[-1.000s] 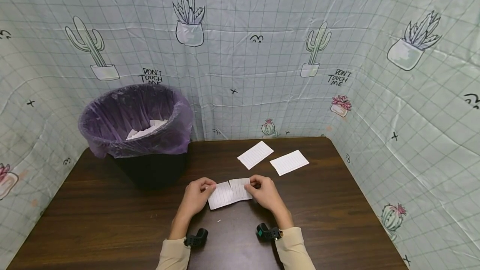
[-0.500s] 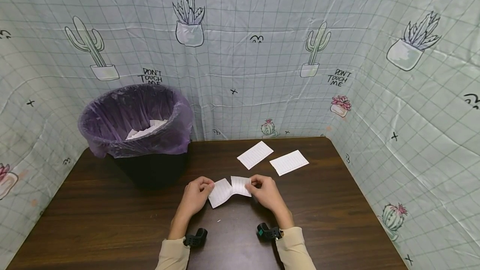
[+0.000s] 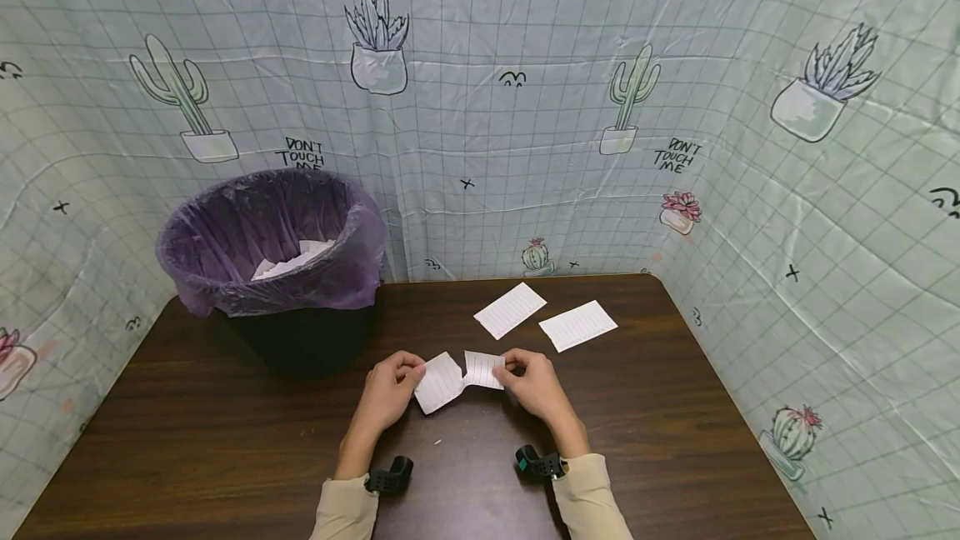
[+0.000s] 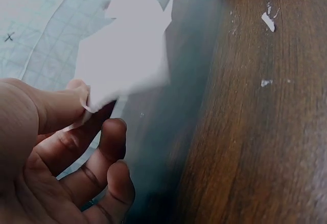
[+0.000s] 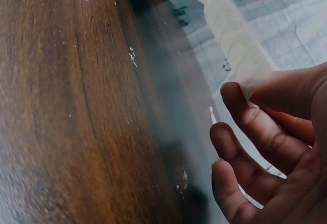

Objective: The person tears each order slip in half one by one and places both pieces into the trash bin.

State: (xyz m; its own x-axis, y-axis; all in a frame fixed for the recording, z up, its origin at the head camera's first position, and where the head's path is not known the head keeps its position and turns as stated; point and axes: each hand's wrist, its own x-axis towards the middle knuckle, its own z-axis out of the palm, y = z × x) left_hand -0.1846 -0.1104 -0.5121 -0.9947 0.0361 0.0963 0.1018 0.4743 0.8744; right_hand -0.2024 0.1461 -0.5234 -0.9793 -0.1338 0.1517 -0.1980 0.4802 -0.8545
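A lined sheet of paper [image 3: 438,383], torn most of the way down its middle, is held above the table. Its two halves seem to meet only at a narrow spot near the lower edge. My left hand [image 3: 388,390] pinches the left half between thumb and index finger; in the left wrist view that half of the paper [image 4: 122,55] rises from the fingertips. With thumb and index finger, my right hand [image 3: 531,386] pinches the outer edge of the right half, and in the right wrist view the paper [image 5: 235,40] curves away from the grip.
Two lined paper sheets, one left [image 3: 511,310] and one right [image 3: 579,325], lie behind the hands. At the left stands a black bin [image 3: 300,340] with a purple liner [image 3: 352,273] and white paper [image 3: 296,261] inside. A tiny paper scrap [image 3: 438,442] lies on the brown table [image 3: 187,440].
The tear has run further down the paper, and the gap between its halves has widened. Both hands have shifted slightly apart while keeping their pinches.
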